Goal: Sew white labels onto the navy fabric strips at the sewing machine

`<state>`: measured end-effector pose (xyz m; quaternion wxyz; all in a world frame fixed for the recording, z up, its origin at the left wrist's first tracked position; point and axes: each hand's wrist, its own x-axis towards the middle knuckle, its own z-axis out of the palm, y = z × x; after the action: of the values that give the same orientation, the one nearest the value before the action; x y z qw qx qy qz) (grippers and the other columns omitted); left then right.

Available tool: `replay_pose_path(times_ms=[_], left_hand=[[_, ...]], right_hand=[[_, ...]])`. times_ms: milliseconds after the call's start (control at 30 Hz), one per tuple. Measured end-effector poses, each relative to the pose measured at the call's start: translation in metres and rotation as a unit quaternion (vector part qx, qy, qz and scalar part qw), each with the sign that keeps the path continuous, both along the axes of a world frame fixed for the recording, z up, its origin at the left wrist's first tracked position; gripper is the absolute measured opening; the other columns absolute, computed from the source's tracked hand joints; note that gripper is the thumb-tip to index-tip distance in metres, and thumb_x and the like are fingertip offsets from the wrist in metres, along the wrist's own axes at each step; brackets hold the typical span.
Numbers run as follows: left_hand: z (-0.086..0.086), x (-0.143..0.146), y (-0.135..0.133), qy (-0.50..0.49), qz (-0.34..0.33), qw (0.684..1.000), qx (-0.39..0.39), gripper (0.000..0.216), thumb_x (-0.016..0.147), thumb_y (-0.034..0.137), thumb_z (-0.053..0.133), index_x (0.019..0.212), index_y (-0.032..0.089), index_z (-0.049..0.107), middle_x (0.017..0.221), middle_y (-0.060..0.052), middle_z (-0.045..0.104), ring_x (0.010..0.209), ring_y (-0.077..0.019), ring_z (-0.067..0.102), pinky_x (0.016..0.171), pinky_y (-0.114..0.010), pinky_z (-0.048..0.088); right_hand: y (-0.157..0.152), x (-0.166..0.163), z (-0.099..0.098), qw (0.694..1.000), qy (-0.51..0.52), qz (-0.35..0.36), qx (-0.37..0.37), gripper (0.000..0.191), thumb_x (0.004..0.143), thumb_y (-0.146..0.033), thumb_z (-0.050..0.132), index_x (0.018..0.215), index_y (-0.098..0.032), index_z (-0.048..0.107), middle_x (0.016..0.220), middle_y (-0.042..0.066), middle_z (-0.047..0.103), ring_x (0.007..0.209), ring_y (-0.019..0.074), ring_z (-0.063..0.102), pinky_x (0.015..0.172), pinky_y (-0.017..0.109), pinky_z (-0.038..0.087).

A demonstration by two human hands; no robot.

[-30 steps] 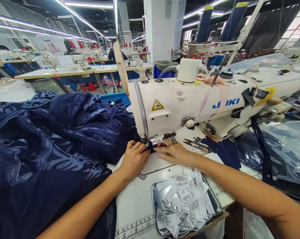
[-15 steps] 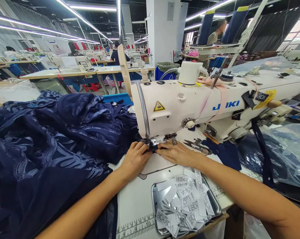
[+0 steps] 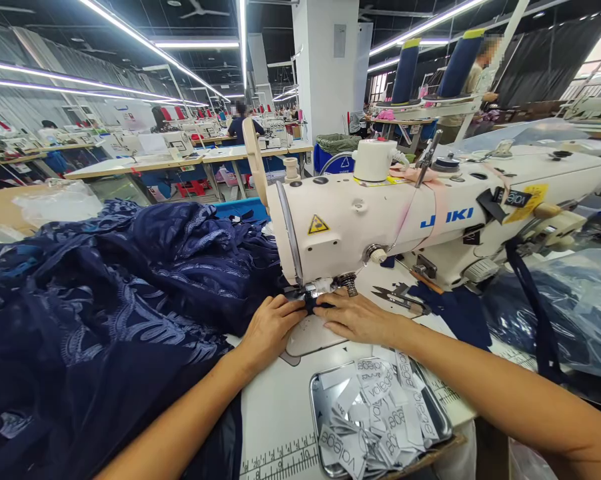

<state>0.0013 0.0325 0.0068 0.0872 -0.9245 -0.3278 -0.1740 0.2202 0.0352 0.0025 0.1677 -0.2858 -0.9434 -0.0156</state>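
At the needle area of a white sewing machine point(image 3: 330, 220), my left hand point(image 3: 273, 327) has its fingertips pressed together on a small piece of dark navy fabric point(image 3: 310, 307). From the other side my right hand point(image 3: 358, 319) holds the same piece, its thumb side low over the needle plate. The presser foot point(image 3: 313, 290) is right at the fingertips; the stitch spot is hidden. Left of the machine a heap of navy embroidered fabric point(image 3: 130, 287) spreads over the table. A metal tray point(image 3: 316, 407) of printed white labels point(image 3: 375, 413) lies below my right forearm.
Thread snips point(image 3: 400, 298) lie right of my right hand, beside a navy cloth scrap point(image 3: 455, 310). Clear plastic bags point(image 3: 580, 313) fill the right side. Two navy thread cones point(image 3: 405, 72) stand above the machine. Other sewing tables and people are behind.
The view has tilted up a little, so the machine and tray sit lower. Both hands stay at the presser foot, my right fingers slightly more spread. A person in the background has shifted right.
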Motion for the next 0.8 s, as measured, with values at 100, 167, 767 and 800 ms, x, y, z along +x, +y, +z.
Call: replay_pose_path(times_ms=[100, 167, 767, 800], left_hand=[[0.0016, 0.0002, 0.0006, 0.019, -0.001, 1.000, -0.003, 0.027, 0.083, 0.012, 0.044, 0.100, 0.019, 0.063, 0.107, -0.005, 0.064, 0.077, -0.0171, 0.051, 0.062, -0.031, 0.039], [0.0026, 0.0005, 0.0004, 0.027, 0.000, 1.000, -0.009, 0.029, 0.083, 0.012, 0.043, 0.101, 0.019, 0.063, 0.108, -0.006, 0.064, 0.078, -0.0177, 0.051, 0.062, -0.031, 0.039], [0.0077, 0.0035, -0.0035, 0.072, 0.037, 0.996, -0.034, 0.037, 0.076, 0.005, 0.045, 0.110, 0.014, 0.058, 0.118, -0.006, 0.059, 0.084, -0.0211, 0.050, 0.066, -0.035, 0.039], [0.0073, 0.0033, -0.0023, 0.071, 0.038, 0.996, -0.032, 0.037, 0.077, 0.005, 0.044, 0.110, 0.014, 0.058, 0.118, -0.006, 0.059, 0.084, -0.0211, 0.050, 0.066, -0.035, 0.039]], right_hand=[[0.0000, -0.0006, -0.0013, 1.000, -0.004, -0.005, 0.004, 0.028, 0.088, -0.023, 0.043, 0.110, -0.014, 0.057, 0.111, 0.012, 0.055, 0.097, 0.0228, 0.053, 0.076, 0.036, 0.046], [0.0002, -0.0006, -0.0022, 1.000, -0.006, -0.008, 0.007, 0.028, 0.088, -0.024, 0.043, 0.110, -0.015, 0.057, 0.112, 0.013, 0.055, 0.096, 0.0230, 0.053, 0.075, 0.037, 0.046], [-0.0006, -0.0071, -0.0022, 0.998, -0.041, -0.048, 0.031, 0.036, 0.087, -0.035, 0.047, 0.114, -0.012, 0.055, 0.116, 0.014, 0.055, 0.099, 0.0242, 0.054, 0.083, 0.039, 0.044], [-0.0005, -0.0069, -0.0009, 0.997, -0.044, -0.053, 0.018, 0.038, 0.087, -0.035, 0.047, 0.115, -0.012, 0.054, 0.118, 0.013, 0.054, 0.101, 0.0244, 0.053, 0.084, 0.039, 0.044]])
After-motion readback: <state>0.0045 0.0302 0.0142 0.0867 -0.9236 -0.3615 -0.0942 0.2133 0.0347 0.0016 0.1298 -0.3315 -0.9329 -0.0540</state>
